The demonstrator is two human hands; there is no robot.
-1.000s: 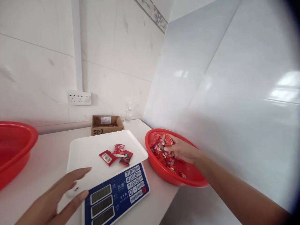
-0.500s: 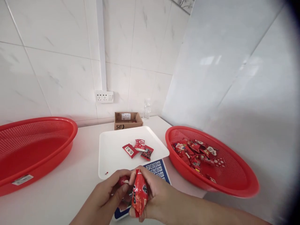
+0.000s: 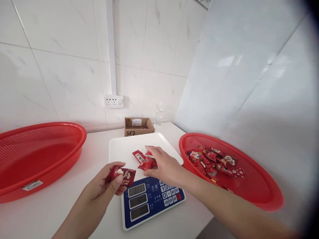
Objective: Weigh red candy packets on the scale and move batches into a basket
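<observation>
My left hand (image 3: 104, 184) is closed on a red candy packet (image 3: 122, 175), held just above the front left corner of the scale's white tray (image 3: 121, 151). My right hand (image 3: 163, 166) reaches over the tray, fingers stretched out, touching a small pile of red candy packets (image 3: 142, 158) lying on it. I cannot make out anything gripped in it. The scale's blue panel (image 3: 152, 199) with three displays and a keypad sits below both hands. A red basket (image 3: 249, 192) at the right holds several more red packets (image 3: 211, 162).
A second red basket (image 3: 37, 156) stands at the left on the white counter. A small cardboard box (image 3: 138, 126) and a clear bottle (image 3: 159, 116) stand at the back by the tiled wall, under a power socket (image 3: 114, 101). A glossy white wall closes the right side.
My hands were together over the panel with a packet between them. Now they are apart: the left keeps one packet, the right has moved forward onto the tray's pile, which has gained a packet.
</observation>
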